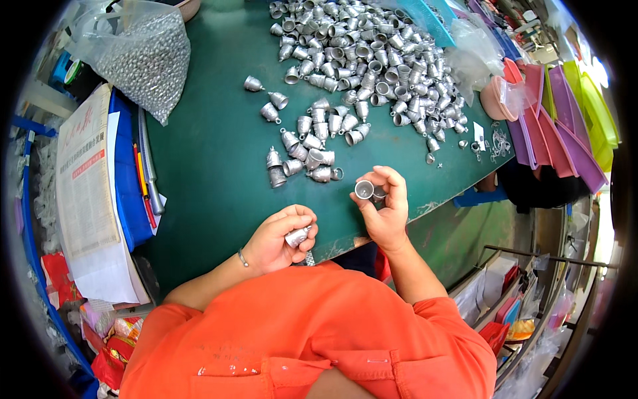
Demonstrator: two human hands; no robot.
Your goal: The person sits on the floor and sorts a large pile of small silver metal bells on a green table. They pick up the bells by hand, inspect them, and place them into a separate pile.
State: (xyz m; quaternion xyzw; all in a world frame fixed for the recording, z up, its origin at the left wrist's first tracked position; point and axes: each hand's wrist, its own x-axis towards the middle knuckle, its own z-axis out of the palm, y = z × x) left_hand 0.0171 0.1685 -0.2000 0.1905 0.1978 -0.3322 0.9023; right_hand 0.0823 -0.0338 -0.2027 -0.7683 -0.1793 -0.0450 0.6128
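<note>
My left hand (276,241) is closed around a small silver metal bell (297,237), just past the near edge of the green table (212,179). Between the thumb and fingers of my right hand (389,213), another bell (364,189) is held with its open mouth facing up; part of a second one shows behind it in the same hand. A small group of loose bells (314,143) lies on the table beyond my hands. Farther back spreads a large pile of the same bells (372,56).
At the far left stands a clear bag of small silver beads (149,60). A newspaper (86,173) lies beside a blue tray (129,193) with pens. To the right are colourful stacked plastic bins (558,113), small metal rings (498,143) and a lower rack (505,292).
</note>
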